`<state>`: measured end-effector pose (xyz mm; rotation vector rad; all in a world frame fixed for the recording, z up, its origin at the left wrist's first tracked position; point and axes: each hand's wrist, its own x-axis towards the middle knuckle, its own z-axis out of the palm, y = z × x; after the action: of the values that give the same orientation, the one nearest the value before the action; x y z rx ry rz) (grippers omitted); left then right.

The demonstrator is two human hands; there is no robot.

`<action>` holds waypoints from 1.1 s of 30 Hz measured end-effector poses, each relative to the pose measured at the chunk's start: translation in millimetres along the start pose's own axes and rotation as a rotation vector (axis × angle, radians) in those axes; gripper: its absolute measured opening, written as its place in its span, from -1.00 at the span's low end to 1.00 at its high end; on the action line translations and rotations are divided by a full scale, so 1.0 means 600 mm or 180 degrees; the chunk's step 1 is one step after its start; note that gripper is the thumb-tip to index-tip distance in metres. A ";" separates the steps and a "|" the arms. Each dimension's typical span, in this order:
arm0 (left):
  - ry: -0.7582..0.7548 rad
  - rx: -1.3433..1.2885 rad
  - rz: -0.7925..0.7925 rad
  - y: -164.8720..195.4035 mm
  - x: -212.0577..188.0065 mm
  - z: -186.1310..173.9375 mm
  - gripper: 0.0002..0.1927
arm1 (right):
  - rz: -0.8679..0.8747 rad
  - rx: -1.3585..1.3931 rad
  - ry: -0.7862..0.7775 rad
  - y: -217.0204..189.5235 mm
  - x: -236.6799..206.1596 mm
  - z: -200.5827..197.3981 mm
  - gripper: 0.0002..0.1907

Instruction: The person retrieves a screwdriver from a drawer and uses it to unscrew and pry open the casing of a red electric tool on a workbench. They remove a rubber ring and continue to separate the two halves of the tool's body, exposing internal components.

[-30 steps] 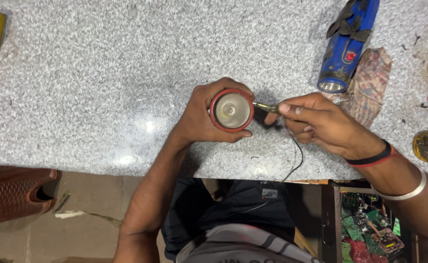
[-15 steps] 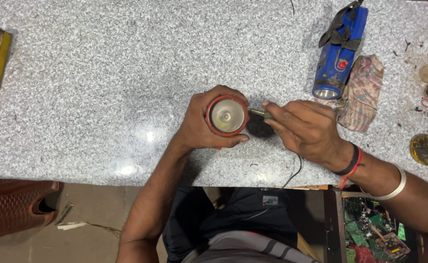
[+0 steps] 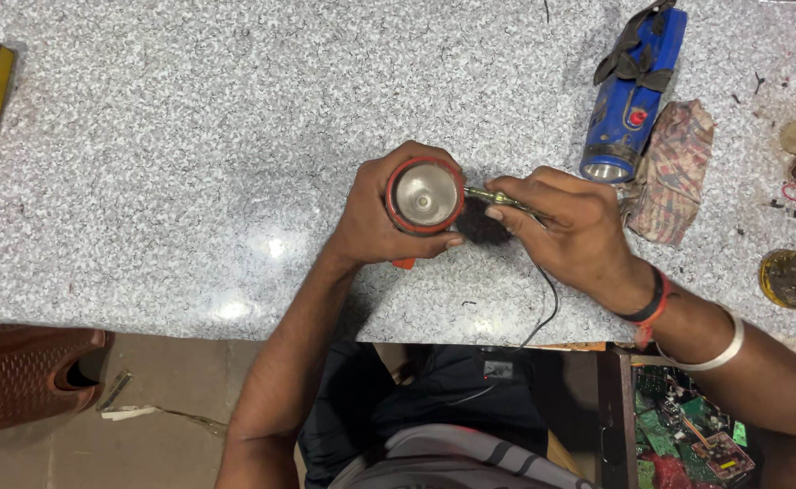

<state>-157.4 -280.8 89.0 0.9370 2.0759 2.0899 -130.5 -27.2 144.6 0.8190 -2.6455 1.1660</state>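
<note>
I worked at a speckled grey granite counter (image 3: 144, 136), glossy with overhead light. At eight o'clock, a brown woven chair (image 3: 17, 380) stood on the tan floor (image 3: 171, 380).

1. Two bare forearms reach up from the bottom of the view and meet near the middle.
2. The left hand (image 3: 389, 213) is curled into a closed grip, its fingers wrapped round so that the thumb and fingertips show on either side, the back of the hand turned to the left.
3. The left forearm runs straight down and slightly left to the bent elbow.
4. The right hand (image 3: 570, 226) lies knuckles up, thumb and forefinger pinched together and pointing left toward the left hand.
5. The two hands sit just beside each other, fingertips almost meeting.
6. The right forearm angles down and to the right.
</note>
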 end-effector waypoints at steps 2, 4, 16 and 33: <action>0.0007 -0.0211 0.0037 -0.015 0.002 -0.004 -0.30 | 0.0075 0.0107 0.0001 -0.005 0.006 -0.006 -0.66; 0.0059 -0.0449 0.0089 -0.035 0.005 -0.011 -0.31 | 0.0237 0.0241 0.0088 -0.010 0.010 -0.016 -0.52; 0.0095 -0.3821 0.0108 -0.140 0.007 -0.069 -0.28 | 0.0232 -0.0004 0.1086 -0.018 0.018 -0.013 -0.76; 0.0615 -0.0554 0.0074 -0.142 0.032 -0.064 -0.52 | 0.0417 0.1371 0.0453 0.094 0.055 0.067 -0.65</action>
<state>-221.5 -298.2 20.9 0.7675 1.9295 2.4136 -184.7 -39.2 91.5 0.5944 -2.3951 1.7943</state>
